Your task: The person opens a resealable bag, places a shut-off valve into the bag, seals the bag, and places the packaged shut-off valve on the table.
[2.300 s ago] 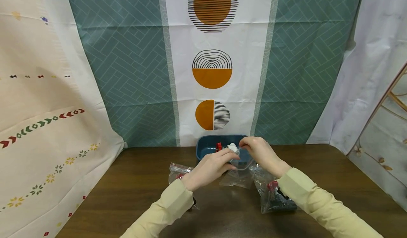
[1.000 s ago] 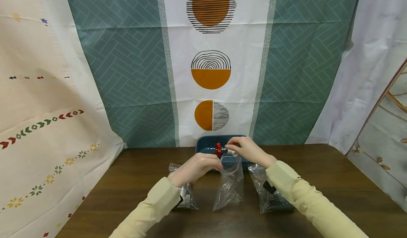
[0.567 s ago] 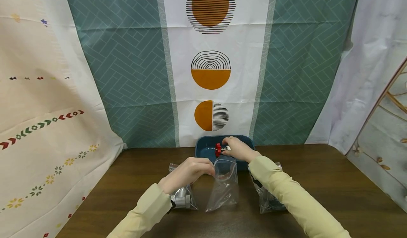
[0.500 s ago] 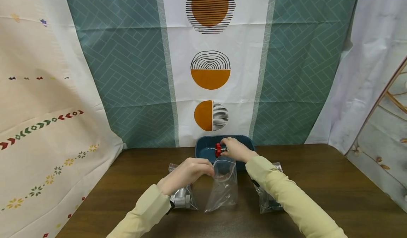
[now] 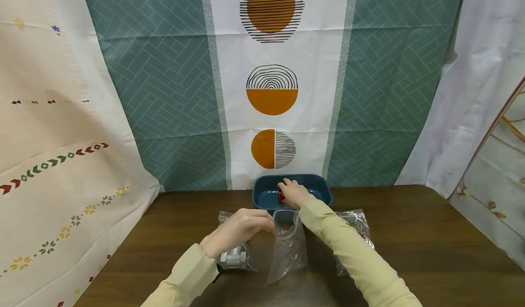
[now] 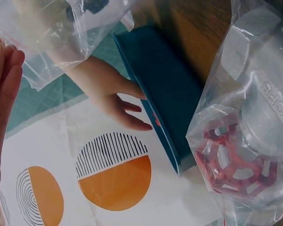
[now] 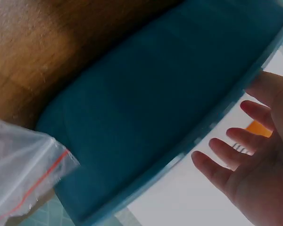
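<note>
My left hand (image 5: 246, 225) pinches the mouth edge of a clear zip bag (image 5: 289, 259), which hangs open in front of the bin; I see nothing inside it. My right hand (image 5: 296, 194) reaches over the near rim of a dark blue bin (image 5: 260, 204). Its fingers spread loosely around a red handwheel (image 5: 280, 196), mostly covered by the hand in the head view. In the right wrist view the fingers (image 7: 217, 172) look relaxed and apart, with nothing visible between them. From the left wrist view, a red bit (image 6: 156, 120) shows just inside the rim.
Left of the open bag lies another clear bag with a metal valve (image 5: 234, 258); its red handwheel (image 6: 236, 165) shows in the left wrist view. A third bag (image 5: 357, 220) lies partly under the right forearm. Patterned cloth hangs behind the wooden table (image 5: 180, 220).
My right hand has left the bag and moved leftward over the red handwheel in the bin. A white piece seen earlier is now hidden. My left hand has drawn the bag left and lower.
</note>
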Demonstrator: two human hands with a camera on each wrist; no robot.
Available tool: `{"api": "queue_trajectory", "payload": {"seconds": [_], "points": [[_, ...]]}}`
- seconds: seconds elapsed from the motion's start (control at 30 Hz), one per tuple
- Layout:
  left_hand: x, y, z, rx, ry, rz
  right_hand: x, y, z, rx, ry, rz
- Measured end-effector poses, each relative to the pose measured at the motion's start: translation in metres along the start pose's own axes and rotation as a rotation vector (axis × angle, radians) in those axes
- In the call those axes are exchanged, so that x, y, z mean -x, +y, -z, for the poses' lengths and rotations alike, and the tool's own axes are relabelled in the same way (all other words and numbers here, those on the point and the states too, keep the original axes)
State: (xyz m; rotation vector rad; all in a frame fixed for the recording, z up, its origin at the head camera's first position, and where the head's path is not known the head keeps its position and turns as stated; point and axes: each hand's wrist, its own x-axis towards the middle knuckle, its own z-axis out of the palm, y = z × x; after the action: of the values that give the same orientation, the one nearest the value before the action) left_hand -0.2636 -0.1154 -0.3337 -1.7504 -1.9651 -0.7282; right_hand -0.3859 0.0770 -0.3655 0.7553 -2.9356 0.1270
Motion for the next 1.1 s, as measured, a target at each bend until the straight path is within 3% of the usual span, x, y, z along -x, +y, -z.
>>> {"api": "queue_trajectory", "payload": {"seconds": [0.27,0.5,0.63,0.87,1.1], "points": [[0.002,0.003,0.001,0.022,0.000,0.011,-0.004,0.005,-0.012,0.026,-0.019,-0.026],[0.005,0.004,0.003,0.034,-0.004,0.018,-0.017,0.011,-0.030,0.016,0.000,0.027],[0.005,0.003,0.003,0.027,-0.002,0.011,-0.009,0.004,-0.022,0.021,0.022,0.048],[0.004,0.002,0.003,0.035,0.007,0.008,0.002,0.001,-0.015,0.051,0.179,0.135],[0.003,0.001,0.002,0.039,0.010,0.002,-0.005,0.004,-0.021,0.151,0.174,0.125]]}}
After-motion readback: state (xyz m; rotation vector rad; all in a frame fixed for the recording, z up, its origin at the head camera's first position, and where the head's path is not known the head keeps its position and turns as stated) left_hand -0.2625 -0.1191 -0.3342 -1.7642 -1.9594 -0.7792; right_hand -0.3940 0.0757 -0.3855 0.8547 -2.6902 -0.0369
